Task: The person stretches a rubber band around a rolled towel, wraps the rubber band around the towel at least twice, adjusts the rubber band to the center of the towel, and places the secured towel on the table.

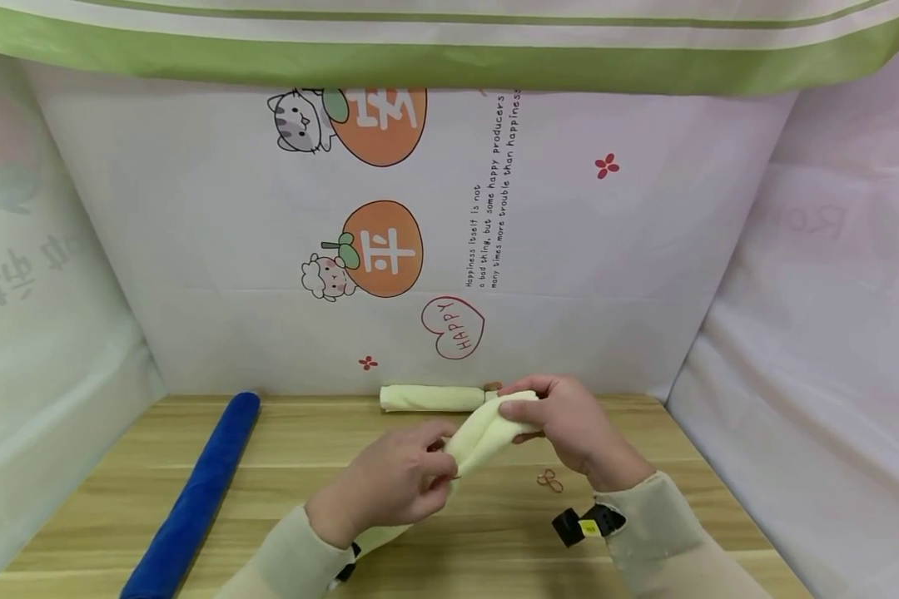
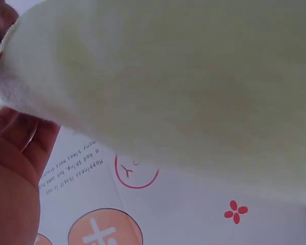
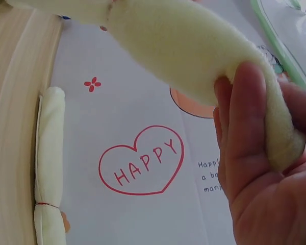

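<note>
A pale yellow rolled towel (image 1: 487,437) is held up slantwise above the table between both hands. My right hand (image 1: 573,424) grips its upper end, thumb on top and fingers beneath. Lower down, the left hand (image 1: 400,474) pinches the roll with curled fingers, and the rest of the towel passes under the left forearm. A thin reddish band (image 3: 110,10) circles this roll in the right wrist view. Close up in the left wrist view, the towel (image 2: 168,92) fills the upper part.
Against the back wall lies another pale yellow roll (image 1: 430,398), tied with a thin band (image 3: 47,204). Some orange-brown rubber bands (image 1: 549,480) lie on the wooden table (image 1: 307,424). A long blue roll (image 1: 195,491) lies at the left. White printed sheets (image 1: 569,249) enclose the space.
</note>
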### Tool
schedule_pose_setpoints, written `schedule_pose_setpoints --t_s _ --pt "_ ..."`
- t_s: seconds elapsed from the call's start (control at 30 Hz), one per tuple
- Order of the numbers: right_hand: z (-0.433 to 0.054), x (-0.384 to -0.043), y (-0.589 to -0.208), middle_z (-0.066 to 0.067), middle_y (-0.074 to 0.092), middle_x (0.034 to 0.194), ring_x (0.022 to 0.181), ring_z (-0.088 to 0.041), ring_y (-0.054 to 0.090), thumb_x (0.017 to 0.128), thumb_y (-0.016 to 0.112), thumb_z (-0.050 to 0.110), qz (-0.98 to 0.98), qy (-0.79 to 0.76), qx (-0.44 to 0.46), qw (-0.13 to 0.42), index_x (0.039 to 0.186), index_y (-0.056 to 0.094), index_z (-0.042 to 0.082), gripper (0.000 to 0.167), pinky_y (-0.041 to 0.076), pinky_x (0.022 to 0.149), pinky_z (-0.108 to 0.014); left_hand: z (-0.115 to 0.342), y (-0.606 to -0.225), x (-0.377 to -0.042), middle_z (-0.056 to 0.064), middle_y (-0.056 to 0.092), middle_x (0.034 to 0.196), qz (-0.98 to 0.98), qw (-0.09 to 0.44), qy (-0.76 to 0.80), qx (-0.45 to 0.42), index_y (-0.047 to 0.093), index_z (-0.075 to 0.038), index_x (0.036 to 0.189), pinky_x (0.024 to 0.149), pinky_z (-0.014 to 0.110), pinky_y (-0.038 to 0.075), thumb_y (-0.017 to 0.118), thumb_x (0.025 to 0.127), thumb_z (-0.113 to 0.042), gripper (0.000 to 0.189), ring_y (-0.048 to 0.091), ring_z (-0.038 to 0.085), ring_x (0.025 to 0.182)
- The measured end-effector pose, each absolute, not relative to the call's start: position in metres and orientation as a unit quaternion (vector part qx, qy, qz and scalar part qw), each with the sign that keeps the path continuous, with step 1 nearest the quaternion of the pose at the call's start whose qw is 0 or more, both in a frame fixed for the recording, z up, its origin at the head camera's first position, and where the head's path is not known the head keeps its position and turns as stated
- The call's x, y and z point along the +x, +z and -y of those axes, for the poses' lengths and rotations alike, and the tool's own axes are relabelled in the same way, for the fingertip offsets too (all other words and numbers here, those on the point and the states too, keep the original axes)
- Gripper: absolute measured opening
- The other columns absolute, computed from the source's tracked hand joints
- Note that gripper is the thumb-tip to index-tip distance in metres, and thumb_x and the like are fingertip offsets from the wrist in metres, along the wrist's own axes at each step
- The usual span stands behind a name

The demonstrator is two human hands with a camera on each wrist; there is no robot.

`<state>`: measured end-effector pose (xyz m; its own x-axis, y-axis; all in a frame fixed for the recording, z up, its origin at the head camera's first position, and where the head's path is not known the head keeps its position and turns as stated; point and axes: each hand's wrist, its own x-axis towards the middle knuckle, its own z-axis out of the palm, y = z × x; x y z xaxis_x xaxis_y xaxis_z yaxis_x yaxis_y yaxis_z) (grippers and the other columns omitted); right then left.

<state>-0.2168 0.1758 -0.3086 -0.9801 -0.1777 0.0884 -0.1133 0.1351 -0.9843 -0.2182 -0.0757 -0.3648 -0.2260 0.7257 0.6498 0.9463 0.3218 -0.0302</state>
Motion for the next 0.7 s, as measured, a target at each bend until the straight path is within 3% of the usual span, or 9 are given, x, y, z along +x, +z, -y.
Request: schedule_pose_setpoints --t_s 0.1,0.2,0.3,0.53,0.7 --pt "-0.177 -0.221 -0.31 -0.019 0.064 0.109 0.082 -0.026 0.065 0.086 0.076 0.004 -0.747 -0.661 -0.069 0.016 0.105 0.071 -0.008 0.023 0.058 0.067 -0.037 0.082 -0.365 -0.217 0.005 0.058 0.121 0.767 0.247 -0.233 -0.545 0.058 -0.017 0.076 0.07 0.02 0.047 0.071 0.07 -0.007 0.017 0.058 0.009 0.086" --pt "-0.178 -0.226 -0.311 -0.019 0.063 0.111 0.084 -0.026 0.065 0.087 0.076 0.005 -0.74 -0.67 -0.048 0.021 0.108 0.069 -0.009 0.026 0.058 0.067 -0.036 0.085 -0.366 -0.218 0.003 0.056 0.121 0.785 0.239 -0.252 -0.513 0.055 -0.017 0.08 0.074 0.023 0.05 0.074 0.078 -0.01 0.02 0.061 0.01 0.092" --pt "-0.177 -0.229 -0.311 -0.019 0.063 0.111 0.084 -0.026 0.065 0.088 0.075 0.006 -0.736 -0.675 -0.035 0.028 0.112 0.067 -0.009 0.029 0.058 0.066 -0.034 0.085 -0.367 -0.22 0.003 0.056 0.116 0.796 0.246 -0.25 -0.493 0.052 -0.017 0.079 0.072 0.023 0.051 0.078 0.083 -0.013 0.026 0.062 0.011 0.09" --pt "-0.186 -0.234 -0.308 -0.02 0.061 0.109 0.083 -0.026 0.064 0.09 0.074 0.007 -0.751 -0.658 -0.026 0.04 0.113 0.066 -0.009 0.029 0.057 0.065 -0.033 0.09 -0.369 -0.221 0.002 0.061 0.113 0.785 0.235 -0.263 -0.509 0.045 -0.017 0.072 0.069 0.019 0.048 0.08 0.082 -0.011 0.037 0.061 0.01 0.089" --pt "-0.189 -0.232 -0.313 -0.018 0.061 0.109 0.083 -0.029 0.062 0.092 0.073 0.017 -0.824 -0.551 -0.124 0.054 0.111 0.066 0.001 0.026 0.057 0.067 -0.04 0.09 -0.37 -0.22 -0.006 0.054 0.087 0.817 0.211 -0.308 -0.44 0.042 -0.017 0.075 0.06 0.022 0.041 0.075 0.078 -0.005 0.035 0.047 0.006 0.07"
